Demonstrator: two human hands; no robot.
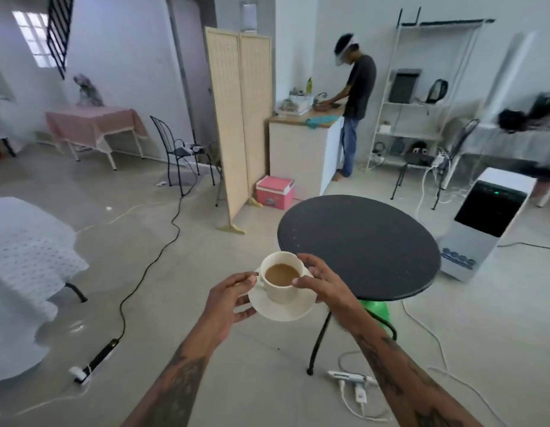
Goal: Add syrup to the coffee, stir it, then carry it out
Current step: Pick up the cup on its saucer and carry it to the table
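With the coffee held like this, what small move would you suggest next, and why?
Probably ease the cup and saucer right, over the round black table, and set them down. Both the left hand and right hand carry them in mid-air beside its near edge.

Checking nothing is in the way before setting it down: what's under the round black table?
Under the round black table: thin black legs, something green and white cables on the floor. The tabletop hides the rest.
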